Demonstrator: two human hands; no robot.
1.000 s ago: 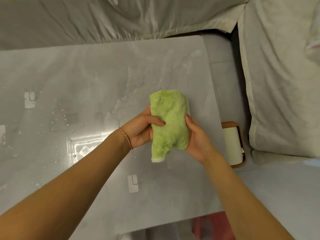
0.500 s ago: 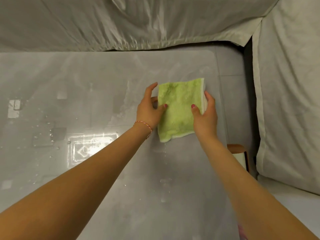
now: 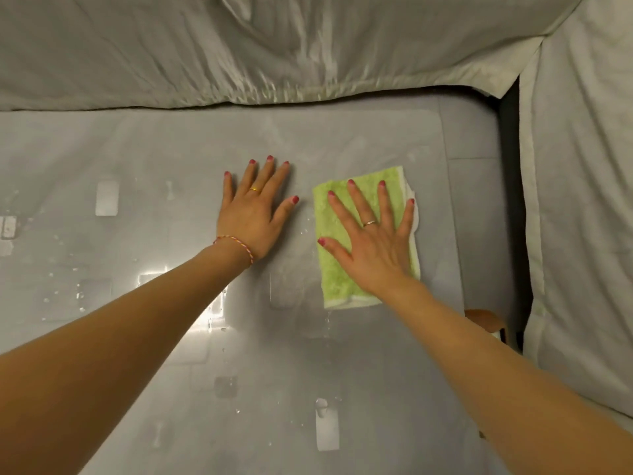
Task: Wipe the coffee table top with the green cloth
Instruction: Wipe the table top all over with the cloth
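Observation:
The green cloth (image 3: 331, 269) lies folded flat on the grey glossy coffee table top (image 3: 164, 149), near its far right corner. My right hand (image 3: 373, 245) rests palm down on the cloth with fingers spread, pressing it to the table. My left hand (image 3: 255, 214) lies flat on the bare table just left of the cloth, fingers apart, with nothing in it. Water droplets (image 3: 73, 291) and wet smears sit on the left and middle of the top.
A sofa under a pale wrinkled cover (image 3: 274, 46) runs along the far edge, and a covered cushion (image 3: 582, 200) stands to the right. A brown wooden object (image 3: 484, 318) shows in the narrow gap beside the table's right edge.
The cloth went from being held up in both hands to lying flat on the table. My left hand let go and moved left; my right hand spread out on top of the cloth.

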